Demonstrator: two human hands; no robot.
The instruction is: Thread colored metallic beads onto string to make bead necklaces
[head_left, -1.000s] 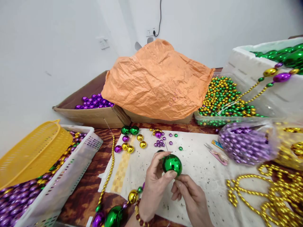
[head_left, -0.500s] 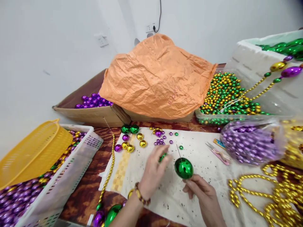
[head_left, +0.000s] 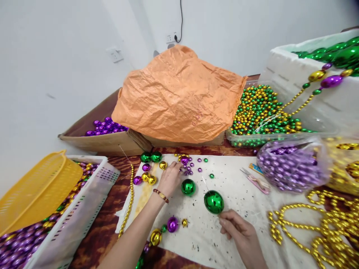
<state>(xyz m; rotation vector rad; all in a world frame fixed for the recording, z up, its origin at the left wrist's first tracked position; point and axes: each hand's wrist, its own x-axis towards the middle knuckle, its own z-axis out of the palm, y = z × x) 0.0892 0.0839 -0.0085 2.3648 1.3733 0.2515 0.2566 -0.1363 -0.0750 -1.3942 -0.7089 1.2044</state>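
My right hand [head_left: 240, 232] pinches the lower end of a long thin needle, which passes up through a large green bead [head_left: 214, 202]. The bead sits just above the fingertips, and the needle's tip stands out over it. My left hand [head_left: 169, 177], with a beaded bracelet at the wrist, reaches among small purple beads [head_left: 188, 172] on the cloth. Its fingers are slightly apart, and their tips are partly hidden. Another round green bead [head_left: 188, 187] lies between the hands. Nearer me is a strung piece with a gold bead [head_left: 156, 237] and a purple bead [head_left: 172, 224].
A pale cloth [head_left: 230, 239] covers the tabletop. Scissors [head_left: 255, 182], a bag of purple beads [head_left: 293, 164] and gold bead strands [head_left: 328, 231] lie right. A white basket [head_left: 105, 166] stands left; an orange sack [head_left: 179, 97] and a tub of mixed beads [head_left: 258, 112] are behind.
My left hand has moved forward and left, from over the round green bead to the small purple beads. My right hand still holds the needle with the green bead. The view has shifted slightly.
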